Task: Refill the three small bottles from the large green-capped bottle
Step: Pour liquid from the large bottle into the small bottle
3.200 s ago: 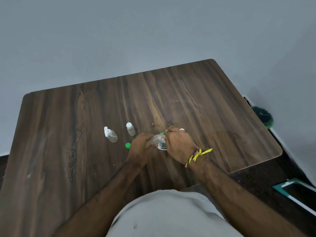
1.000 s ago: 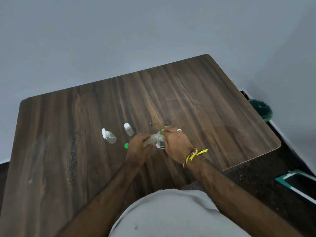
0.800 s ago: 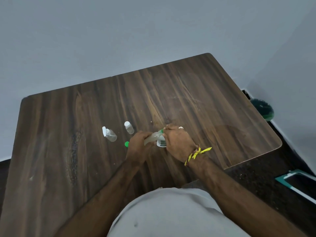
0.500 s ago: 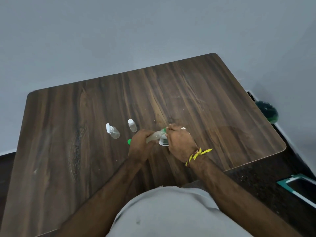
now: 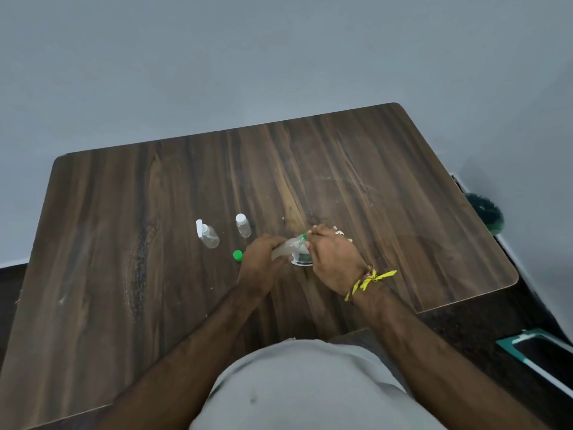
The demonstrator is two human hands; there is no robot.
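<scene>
Here the tabletop (image 5: 372,187) is mostly bare, with the bottles kept near the middle, closer to the near edge. The big bottle (image 5: 286,248) is tipped over sideways and is held tight in the left hand (image 5: 263,259). Its green mouth is pointed at a small bottle (image 5: 302,259), which is wrapped by the right hand (image 5: 335,259) and mostly hidden. Liquid could be spilled if the mouths slip apart. Two more small bottles (image 5: 208,235) (image 5: 242,225) are stood upright toward the left edge. A green cap (image 5: 237,255) is lying beside them.
</scene>
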